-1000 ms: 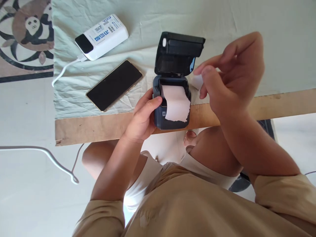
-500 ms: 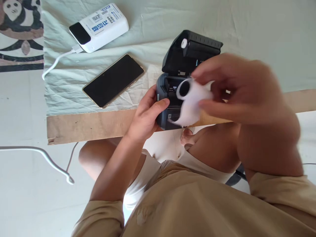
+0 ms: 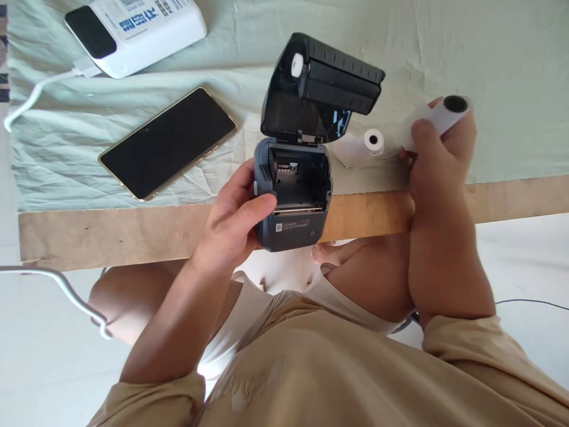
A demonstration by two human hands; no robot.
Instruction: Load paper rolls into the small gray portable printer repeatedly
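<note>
Printer (image 3: 291, 228) is in my left hand (image 3: 235, 222), over the wooden edge (image 3: 133, 234), with its lid (image 3: 320, 89) tipped up and back and its bay (image 3: 296, 184) facing the head camera. From my distant seat I see the thumb hooked on the bay's left rim; the other fingers curl round the side and partly out of sight, so I take the grip as closed on the body, though I cannot tell how firmly.

My right hand (image 3: 438, 142) is well apart from it, off to the right and farther out, thumb and fingers wrapped round the held roll (image 3: 448, 115). That roll's long axis slants from near left to far right, its dark core end turned away from the printer. The bay runs more nearly straight across, so I judge the two somewhat askew.

Between printer and right hand I have the loose roll (image 3: 358, 149) on the cloth (image 3: 502, 65), core end to the right; the right hand is the nearer one to it. To my left lie the phone (image 3: 169, 142) and, beyond it, the white box (image 3: 155, 47).
</note>
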